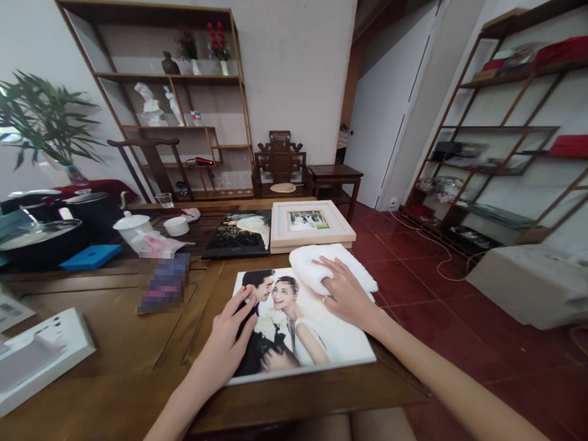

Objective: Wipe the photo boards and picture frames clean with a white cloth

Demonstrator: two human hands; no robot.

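Observation:
A wedding photo panel [285, 333] lies flat near the table's front edge; it shows a couple with white flowers. My left hand [232, 337] rests on the panel's left side with its fingers laid out over the picture. A folded white towel [302, 264] covers the panel's far right corner and hangs past its edge. My right hand [347, 293], wearing a ring, presses on the towel with bent fingers gripping it. Behind the panel are a framed photo [313, 231] with a pale wood edge and a dark photo panel [240, 231].
The wooden table [126, 333] also bears a white device [38, 359], a blue block [91, 257], a lidded white bowl [132, 222] and a dark pot [37, 237]. A chair [279, 162], shelves [509, 128] and a covered bulky object [528, 283] stand beyond.

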